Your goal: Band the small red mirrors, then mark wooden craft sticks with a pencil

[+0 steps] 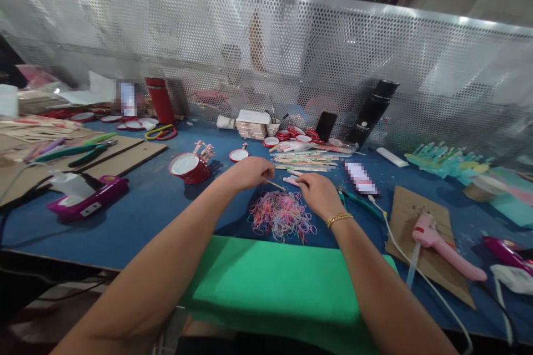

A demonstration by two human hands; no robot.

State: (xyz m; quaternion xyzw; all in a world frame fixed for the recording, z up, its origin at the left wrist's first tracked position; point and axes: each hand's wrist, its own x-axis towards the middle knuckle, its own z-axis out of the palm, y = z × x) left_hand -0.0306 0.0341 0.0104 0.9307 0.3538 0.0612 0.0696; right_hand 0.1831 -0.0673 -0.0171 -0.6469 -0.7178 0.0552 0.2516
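My left hand [253, 171] is closed in a pinch on a thin pale stick [276, 184], which points right over the bench. My right hand [320, 193], wearing a gold bracelet, has its fingertips pressed on a small pale pink stick [291, 181]. Just below both hands lies a heap of tangled, multicoloured rubber bands [283, 213]. Beyond the hands, several thin wooden sticks [308, 162] lie in a loose bundle. Left of my left hand stands a stack of round red-rimmed pieces [189, 168]; one more red-rimmed piece [239, 155] lies behind the hand.
Green cloth [270, 277] covers the front edge of the blue bench [158, 227]. At right are a phone [360, 178] on a cable and a pink glue gun [441, 244] on cardboard. A purple power strip [89, 199] sits left. Perforated metal [187, 39] screens the back.
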